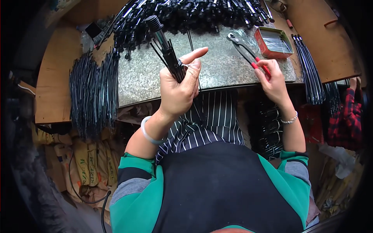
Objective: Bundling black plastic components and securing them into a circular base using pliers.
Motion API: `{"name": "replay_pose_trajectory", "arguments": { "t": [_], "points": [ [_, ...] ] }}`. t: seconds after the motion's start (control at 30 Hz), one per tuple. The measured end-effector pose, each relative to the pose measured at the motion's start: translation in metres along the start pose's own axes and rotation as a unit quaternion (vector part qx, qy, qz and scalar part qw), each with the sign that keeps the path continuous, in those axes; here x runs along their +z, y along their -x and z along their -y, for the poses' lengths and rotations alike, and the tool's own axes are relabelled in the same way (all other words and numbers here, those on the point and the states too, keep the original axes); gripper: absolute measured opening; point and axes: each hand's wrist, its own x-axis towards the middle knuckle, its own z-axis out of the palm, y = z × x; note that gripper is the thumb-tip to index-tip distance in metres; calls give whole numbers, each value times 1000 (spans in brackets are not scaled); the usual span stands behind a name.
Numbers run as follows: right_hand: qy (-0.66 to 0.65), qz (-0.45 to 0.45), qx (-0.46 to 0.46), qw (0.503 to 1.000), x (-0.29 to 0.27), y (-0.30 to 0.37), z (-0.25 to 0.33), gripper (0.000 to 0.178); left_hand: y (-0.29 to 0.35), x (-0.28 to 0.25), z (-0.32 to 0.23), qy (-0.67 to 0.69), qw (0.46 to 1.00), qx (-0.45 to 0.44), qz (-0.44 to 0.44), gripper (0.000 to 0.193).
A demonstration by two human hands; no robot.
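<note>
My left hand point(176, 91) is wrapped round a folded black umbrella frame point(169, 54), held tilted above the front of the table. The frame's ridged black end points up and away from me, and thin ribs gather inside my fist. A thin pale wire point(188, 65) crosses the frame beside my thumb and stretched index finger. To the right, my right hand point(273, 81) is closed on the red handles of a pair of pincers point(237, 42). The metal jaws point to the far left, over the stone tabletop, apart from the frame.
Black umbrella frames point(186, 17) lie heaped along the back. Long ribs hang off the table at left point(93, 93); another bundle point(309, 70) lies at right. A red tin point(268, 50) holds thin wires. Another person's plaid sleeve point(345, 120) shows at far right.
</note>
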Motion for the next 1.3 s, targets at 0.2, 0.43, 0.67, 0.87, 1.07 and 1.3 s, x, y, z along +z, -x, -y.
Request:
{"name": "replay_pose_trajectory", "arguments": {
  "t": [0.2, 0.43, 0.67, 0.87, 1.07, 1.3],
  "points": [
    [186, -16, -192, 964, -38, 5, 89, 36, -8, -7, 14, 17, 999, -37, -34, 32],
    [290, -58, -294, 909, -43, 0, 107, 31, -12, -3, 13, 27, 998, -55, -8, 35],
    [145, 71, -283, 946, -42, 5, 101, 19, -4, -8, 12, 48, 998, -28, 41, 38],
    [-513, 513, 258, 638, -27, 21, 102, 53, 3, -3, 2, 79, 996, -1, 52, 28],
    [-3, 94, -230, 969, -17, 29, 91, 49, 6, -9, 9, 33, 998, 8, 54, 30],
    [-243, 356, 94, 898, -24, 35, 110, 69, 8, -11, 9, 73, 993, 5, 92, 32]
  ]
}}
